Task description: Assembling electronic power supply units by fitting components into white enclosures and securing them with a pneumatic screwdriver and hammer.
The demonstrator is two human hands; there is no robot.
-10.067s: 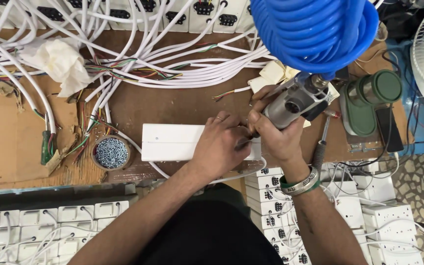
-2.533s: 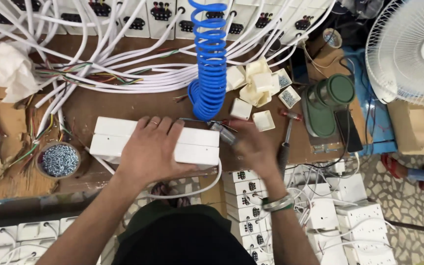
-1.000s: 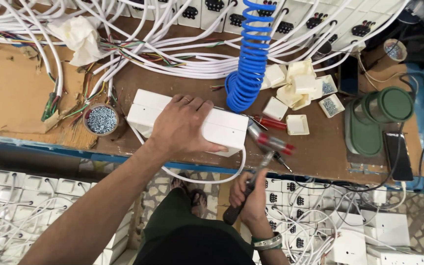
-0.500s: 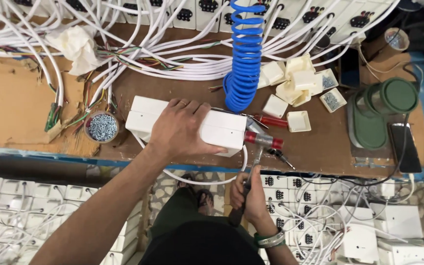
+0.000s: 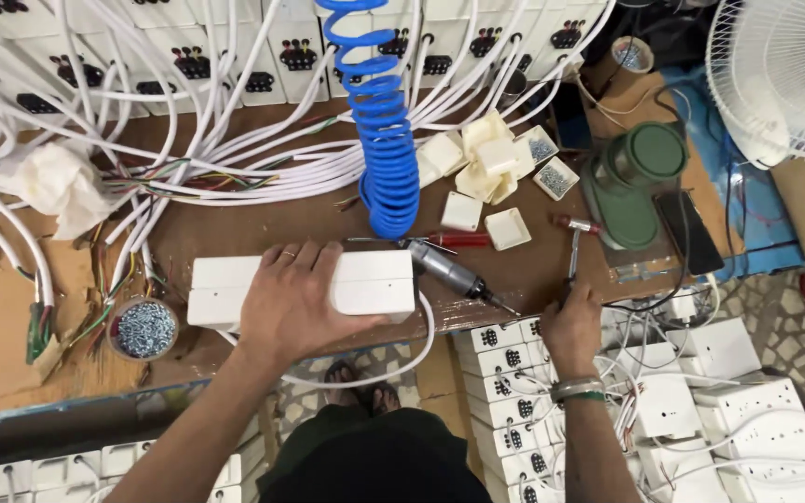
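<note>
My left hand lies flat, palm down, on a long white rectangular socket box near the front edge of the brown bench. A white cable loops out from under the box. My right hand is at the bench edge to the right, closed around the dark handle of a small hammer; its metal head points away from me. A grey air screwdriver lies between my hands, just right of the box, on a blue coiled hose.
A red-handled screwdriver and small white square covers lie behind the box. A bowl of screws sits left. A green jar, a phone and a fan are right. White socket boxes are stacked below.
My right hand has come up from below the bench edge and moved right with the hammer. My left hand stays on the white box.
</note>
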